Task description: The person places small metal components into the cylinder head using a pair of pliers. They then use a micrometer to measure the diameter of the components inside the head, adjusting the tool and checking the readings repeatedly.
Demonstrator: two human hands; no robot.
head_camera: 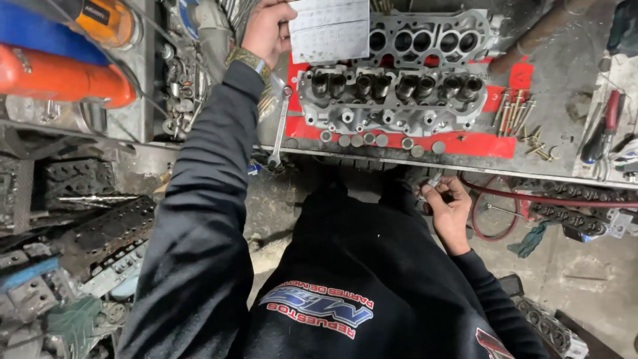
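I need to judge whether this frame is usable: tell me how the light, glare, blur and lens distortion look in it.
Head view: light falls evenly on the cylinder head and red mat; mild glare whitens the paper sheet at the left hand; floor below the bench edge lies in shadow around the right hand; wide lens bows the bench edge; the dark sweatshirt close below looks soft.

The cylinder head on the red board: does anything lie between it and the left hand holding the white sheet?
Nothing visible blocks it. The left hand grips the white sheet just above and left of the cylinder head. Only a combination wrench lies beside the head's left end, below that hand.
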